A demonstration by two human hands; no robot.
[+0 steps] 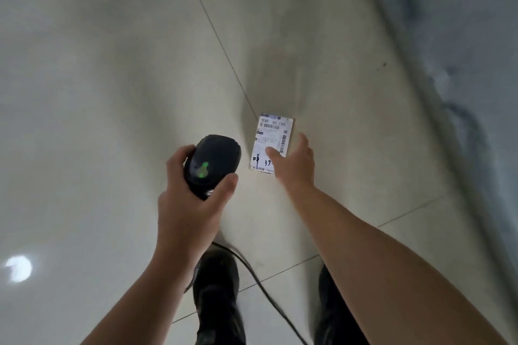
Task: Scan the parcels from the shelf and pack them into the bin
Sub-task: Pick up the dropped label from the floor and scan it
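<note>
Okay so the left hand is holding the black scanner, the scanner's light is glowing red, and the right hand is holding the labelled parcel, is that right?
Not quite. The head view shows the light on the scanner glowing green, not red. The rest stands: the left hand grips the black scanner and the right hand holds the labelled parcel.

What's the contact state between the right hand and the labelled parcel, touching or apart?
Touching. In the head view, the right hand holds the parcel. Its thumb lies on the label face and a finger runs along the parcel's right edge.
</note>
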